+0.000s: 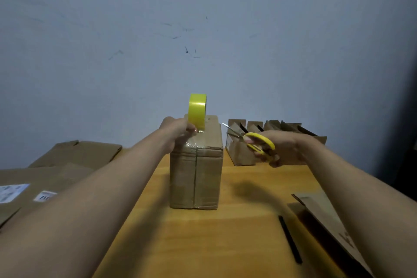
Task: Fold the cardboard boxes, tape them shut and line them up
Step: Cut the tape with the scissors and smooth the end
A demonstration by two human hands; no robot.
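Dim, bluish indoor light, soft shadows on the table (225, 244), mild overall blur, wide-angle stretching at edges

One tape roll (197, 112), one scissors (252, 140).

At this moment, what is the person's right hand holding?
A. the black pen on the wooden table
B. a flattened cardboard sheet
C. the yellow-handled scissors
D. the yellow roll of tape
C: the right hand grips the yellow-handled scissors, blades open and pointing toward the brown cardboard box, while the left hand holds the yellow roll of tape on top of that box.
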